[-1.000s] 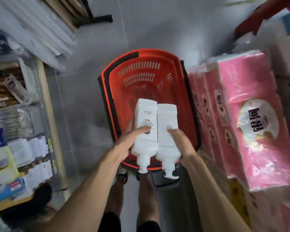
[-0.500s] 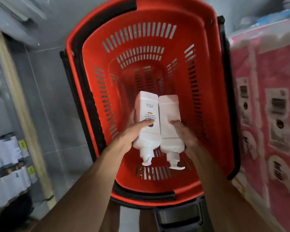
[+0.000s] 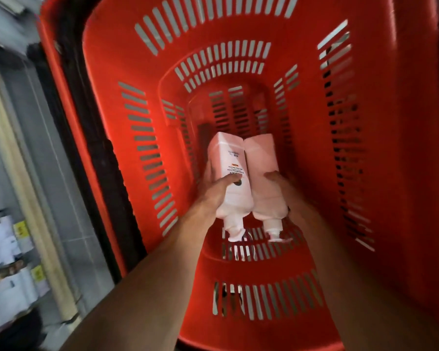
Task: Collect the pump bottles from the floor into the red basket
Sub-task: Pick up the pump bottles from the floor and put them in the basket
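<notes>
White labelled pump bottle [image 3: 232, 178] gripped by left hand [image 3: 211, 196]; plain white pump bottle [image 3: 262, 173] gripped by right hand [image 3: 280, 183]. Both touch, inside red slotted basket [image 3: 390, 148].

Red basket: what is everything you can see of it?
The red basket looks like moulded plastic, deep, with rows of slots in its walls and floor and a black band along its left rim. Inside it, the left hand holds the labelled bottle and the right hand the plain bottle; whether these touch its floor is unclear.

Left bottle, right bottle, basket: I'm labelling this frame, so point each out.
left bottle [image 3: 228, 158], head view, labelled front.
right bottle [image 3: 260, 158], head view, plain body.
basket [image 3: 104, 79], head view, left wall.
</notes>
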Tool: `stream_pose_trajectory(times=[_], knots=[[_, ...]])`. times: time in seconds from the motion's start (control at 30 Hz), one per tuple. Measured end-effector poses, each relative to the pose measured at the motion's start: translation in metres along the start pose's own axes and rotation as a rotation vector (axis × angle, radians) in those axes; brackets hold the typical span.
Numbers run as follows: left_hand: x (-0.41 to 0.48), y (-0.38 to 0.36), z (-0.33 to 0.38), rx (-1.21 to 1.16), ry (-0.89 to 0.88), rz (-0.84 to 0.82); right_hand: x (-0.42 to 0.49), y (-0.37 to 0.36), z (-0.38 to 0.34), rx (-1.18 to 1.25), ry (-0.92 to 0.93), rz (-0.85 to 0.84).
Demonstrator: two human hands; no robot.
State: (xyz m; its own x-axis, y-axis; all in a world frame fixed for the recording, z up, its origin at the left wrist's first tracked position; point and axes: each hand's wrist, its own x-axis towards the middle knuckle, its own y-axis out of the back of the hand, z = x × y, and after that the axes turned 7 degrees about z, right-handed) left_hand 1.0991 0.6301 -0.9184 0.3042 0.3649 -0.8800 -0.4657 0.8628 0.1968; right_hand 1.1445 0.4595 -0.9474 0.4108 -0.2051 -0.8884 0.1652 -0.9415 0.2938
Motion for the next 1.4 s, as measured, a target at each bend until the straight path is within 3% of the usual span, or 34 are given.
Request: stream_pose_trajectory(times=[0.43,0.53,0.7,0.9,1.13,1.4], knots=[[0.034,-0.018,-0.036,-0.086,-0.094,0.087,0.041,-0.008,0.006,-0.038,0.19,-0.021],[0.037,-0.02,-0.04,0.033,-0.136,0.121,0.037,-0.012,0.007,-0.117,0.23,-0.017],[0.023,-0.02,-0.038,0.201,-0.155,0.183,0.033,-0.022,0.014,-0.093,0.229,0.148],[-0.013,-0.015,-0.013,0.382,-0.208,0.098,-0.008,-0.019,0.002,-0.19,0.17,0.113],[-0.086,0.019,0.064,0.749,-0.501,0.134,-0.099,-0.001,-0.046,-0.367,0.291,0.106],[-0.223,0.068,0.136,1.122,-0.632,0.097,-0.247,0.032,-0.109,-0.599,0.417,0.175]])
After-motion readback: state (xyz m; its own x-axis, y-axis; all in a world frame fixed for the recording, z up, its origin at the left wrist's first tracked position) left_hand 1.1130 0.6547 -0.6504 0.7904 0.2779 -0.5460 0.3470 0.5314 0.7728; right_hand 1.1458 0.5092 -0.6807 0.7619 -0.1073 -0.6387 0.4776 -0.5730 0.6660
